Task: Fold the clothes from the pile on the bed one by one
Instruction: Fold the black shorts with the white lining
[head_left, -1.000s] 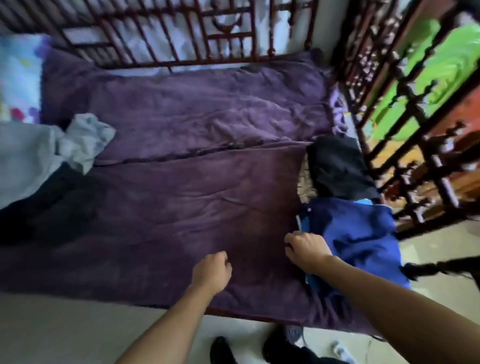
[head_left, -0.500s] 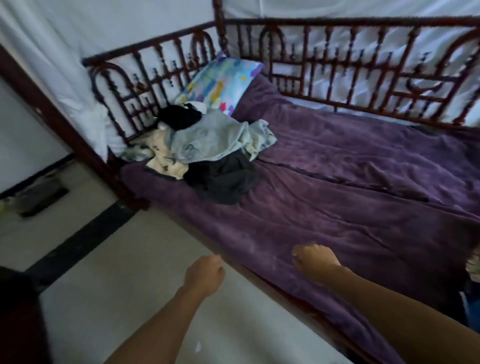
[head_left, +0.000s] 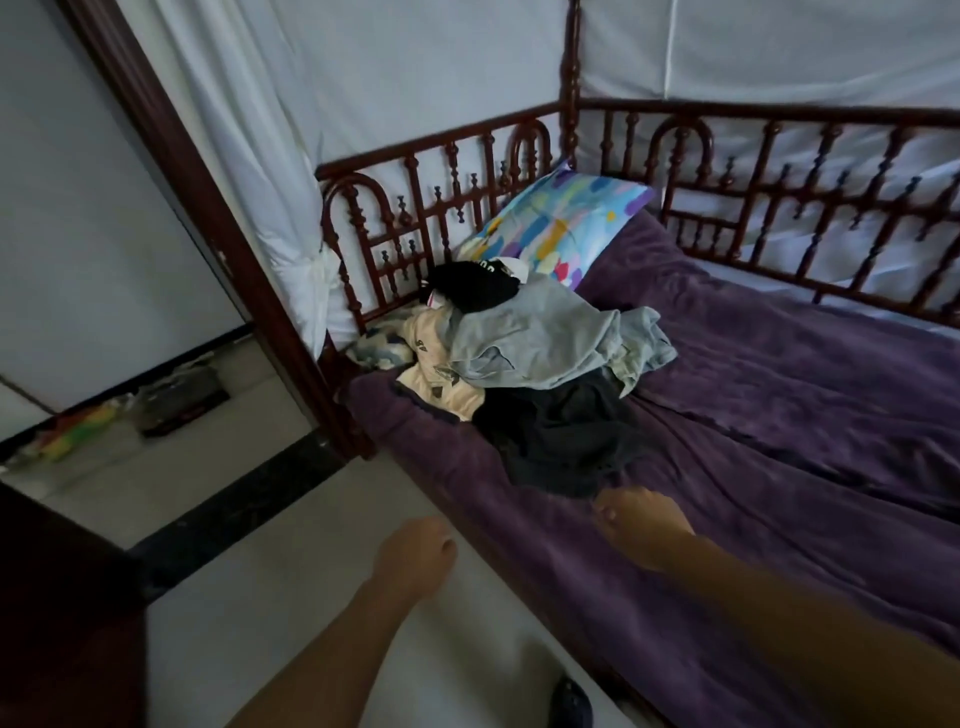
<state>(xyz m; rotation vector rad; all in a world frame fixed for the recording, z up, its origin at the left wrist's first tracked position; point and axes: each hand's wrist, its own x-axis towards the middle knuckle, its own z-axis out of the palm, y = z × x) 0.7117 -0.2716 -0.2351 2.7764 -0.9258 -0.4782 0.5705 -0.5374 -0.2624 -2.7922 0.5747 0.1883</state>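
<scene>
A pile of clothes lies at the head of the bed: a light grey garment (head_left: 545, 340) on top, a black item (head_left: 475, 286) behind it, a cream printed piece (head_left: 441, 379) at the left, and a dark charcoal garment (head_left: 566, 436) at the front. My right hand (head_left: 639, 519) hovers over the purple blanket (head_left: 779, 415), its curled fingers just short of the charcoal garment's near edge, holding nothing. My left hand (head_left: 415, 556) hangs over the floor beside the bed, loosely curled and empty.
A colourful pillow (head_left: 566, 223) leans against the dark red wooden railing (head_left: 457, 187). A bedpost (head_left: 208, 208) stands at the left corner with white curtain behind. Small items (head_left: 171, 400) lie on the tiled floor by the wall.
The view swung left from the folded blue and black clothes to the unfolded pile. My right hand let go of the blue garment and now reaches close to the charcoal garment.
</scene>
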